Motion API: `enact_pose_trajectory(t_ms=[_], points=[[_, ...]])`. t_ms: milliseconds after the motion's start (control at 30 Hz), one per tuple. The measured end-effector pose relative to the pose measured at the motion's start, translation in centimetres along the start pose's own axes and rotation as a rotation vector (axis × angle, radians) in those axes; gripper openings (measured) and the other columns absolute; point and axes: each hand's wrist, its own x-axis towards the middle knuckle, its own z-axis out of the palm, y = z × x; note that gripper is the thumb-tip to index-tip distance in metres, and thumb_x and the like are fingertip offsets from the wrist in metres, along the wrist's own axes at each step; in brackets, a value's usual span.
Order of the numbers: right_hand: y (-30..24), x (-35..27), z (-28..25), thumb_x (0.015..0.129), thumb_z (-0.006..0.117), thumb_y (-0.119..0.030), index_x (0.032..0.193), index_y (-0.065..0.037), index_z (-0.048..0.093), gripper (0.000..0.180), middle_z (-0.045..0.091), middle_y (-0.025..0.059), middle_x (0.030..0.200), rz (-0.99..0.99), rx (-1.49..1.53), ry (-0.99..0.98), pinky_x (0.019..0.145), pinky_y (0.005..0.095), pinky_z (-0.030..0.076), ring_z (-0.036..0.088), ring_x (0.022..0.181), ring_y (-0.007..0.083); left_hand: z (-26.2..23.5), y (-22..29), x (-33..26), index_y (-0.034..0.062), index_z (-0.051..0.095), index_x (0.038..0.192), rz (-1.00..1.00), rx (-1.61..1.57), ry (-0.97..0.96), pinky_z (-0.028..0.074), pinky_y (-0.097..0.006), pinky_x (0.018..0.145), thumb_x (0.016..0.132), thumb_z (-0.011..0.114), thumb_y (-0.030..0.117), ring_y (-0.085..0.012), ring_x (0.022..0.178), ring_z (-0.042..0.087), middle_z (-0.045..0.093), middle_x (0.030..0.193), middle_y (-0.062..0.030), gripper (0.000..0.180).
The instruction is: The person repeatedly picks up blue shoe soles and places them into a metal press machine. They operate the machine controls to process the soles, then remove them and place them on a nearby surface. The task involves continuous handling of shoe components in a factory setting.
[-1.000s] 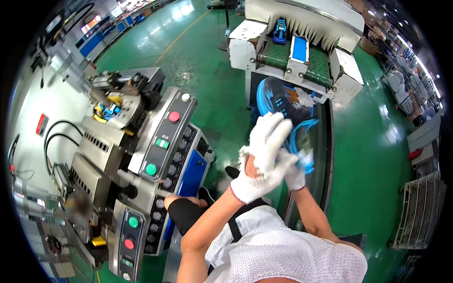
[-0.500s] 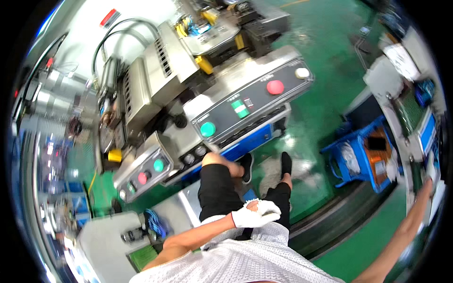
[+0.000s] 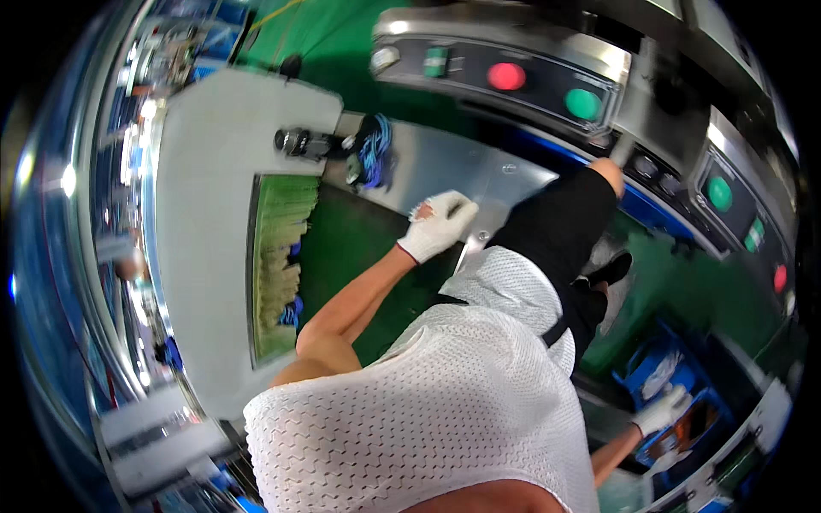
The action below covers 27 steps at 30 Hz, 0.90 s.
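Note:
My left hand (image 3: 440, 224), in a white glove, hangs in front of my body beside a grey metal plate (image 3: 445, 162). Its fingers curl in toward the thumb, and I see nothing in the gap between them. Low on the right, my right hand (image 3: 663, 412), gloved in white too, reaches away from me with its fingers stretched out. It is over or beside a blue crate (image 3: 637, 376); whether it touches the crate I cannot tell. Inside the crate are a clear plastic bag (image 3: 663, 374) and a brown part.
Ahead stands a machine with a control panel (image 3: 466, 64) of red and green buttons; a second panel (image 3: 727, 184) is at the right. On the left is a grey table (image 3: 205, 214) with a green bristle mat (image 3: 274, 248) and a black device (image 3: 304, 144) beside blue cords (image 3: 374, 154).
My view and body have turned left, bringing the grey table close. My right hand has left the bench at the far right and is now by the crate. My left hand stays curled.

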Motion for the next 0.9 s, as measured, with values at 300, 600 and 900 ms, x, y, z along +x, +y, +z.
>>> enact_pose_trajectory(t_ms=[300,600,900], points=[[-11.3,-5.6,15.1,0.105,0.067,-0.032,0.159,-0.007,0.045,0.063,0.063,0.0252,0.143,-0.574,-0.506,-0.695,0.109,0.0404,0.049,0.064,0.126,0.0320,-9.1,-30.4,-10.0,0.0149,0.074,0.110,-0.386,0.506,0.364,0.048,-0.049,0.103,0.091,0.070,0.028,-0.0324,0.123,0.061,0.070,0.124,-0.0104,0.024],[-12.8,5.4,16.6,0.101,0.066,-0.051,0.153,-0.008,0.052,0.069,0.064,0.0238,0.141,-0.827,-1.164,-0.698,0.104,0.0490,0.051,0.065,0.121,0.0425,-31.9,-44.5,-7.7,0.0038,0.064,0.136,-1.015,0.521,0.383,0.052,-0.056,0.102,0.095,0.062,0.065,-0.0442,0.120,0.068,0.071,0.128,-0.0260,0.074],[-15.1,8.7,14.8,0.103,0.067,-0.030,0.149,-0.007,0.055,0.053,0.065,0.0232,0.141,-0.587,-0.982,-0.770,0.108,0.0438,0.050,0.064,0.130,0.0376,-32.7,-51.4,-5.3,0.0114,0.078,0.122,-0.976,0.770,-0.071,0.054,-0.051,0.104,0.089,0.071,0.053,-0.0402,0.122,0.068,0.071,0.133,-0.0218,0.053]])
